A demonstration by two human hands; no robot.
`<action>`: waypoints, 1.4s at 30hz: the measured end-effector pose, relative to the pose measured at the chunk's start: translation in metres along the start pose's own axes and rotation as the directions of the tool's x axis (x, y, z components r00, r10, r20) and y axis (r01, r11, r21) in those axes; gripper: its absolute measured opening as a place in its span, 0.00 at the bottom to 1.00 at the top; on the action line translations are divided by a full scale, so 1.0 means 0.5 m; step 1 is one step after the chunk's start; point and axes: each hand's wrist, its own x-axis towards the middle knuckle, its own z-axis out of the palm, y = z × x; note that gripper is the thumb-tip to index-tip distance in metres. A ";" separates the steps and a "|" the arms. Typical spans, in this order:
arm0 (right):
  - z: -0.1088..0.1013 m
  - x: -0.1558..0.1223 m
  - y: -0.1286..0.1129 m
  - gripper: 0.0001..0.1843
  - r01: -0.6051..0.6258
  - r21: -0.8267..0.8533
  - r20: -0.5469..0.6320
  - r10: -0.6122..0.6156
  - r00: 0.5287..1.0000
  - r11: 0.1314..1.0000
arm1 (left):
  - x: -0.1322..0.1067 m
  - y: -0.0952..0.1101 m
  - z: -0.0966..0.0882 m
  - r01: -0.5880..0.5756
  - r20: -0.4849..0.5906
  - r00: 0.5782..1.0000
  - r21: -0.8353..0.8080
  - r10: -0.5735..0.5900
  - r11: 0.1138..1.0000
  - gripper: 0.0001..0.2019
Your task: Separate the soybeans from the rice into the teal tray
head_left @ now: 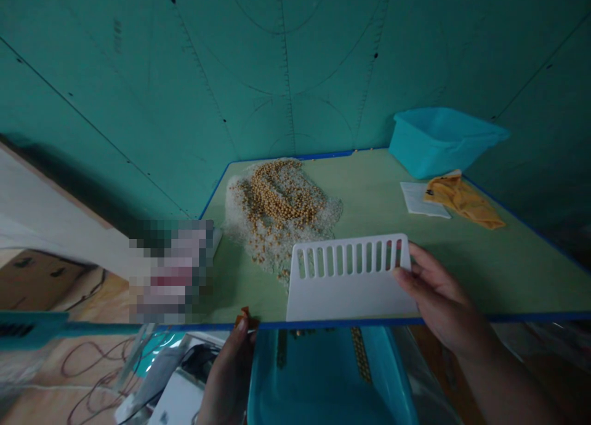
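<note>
My right hand [443,302] grips the right end of a white slotted plastic scraper [348,280] that stands upright on the green table mat [378,197] near its front edge. A pile of tan beans mixed with white rice [279,206] lies just behind the scraper, to the left. My left hand [228,376] is below the table edge, its fingers closed on the left rim of a blue slotted tray [323,382], which sits under the edge. A few beans lie in the tray's slots.
A turquoise tub [441,140] stands at the back right of the mat. Beside it lie a white paper sheet [422,198] and a crumpled yellow cloth [464,200]. A teal wall rises behind. Cables and a white device [152,376] lie lower left.
</note>
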 end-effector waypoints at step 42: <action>0.003 0.017 0.011 0.20 0.141 -0.029 -0.230 -0.144 0.963 0.990 | 0.016 -0.008 -0.023 -0.227 -0.095 0.965 0.151 0.243 0.962 0.11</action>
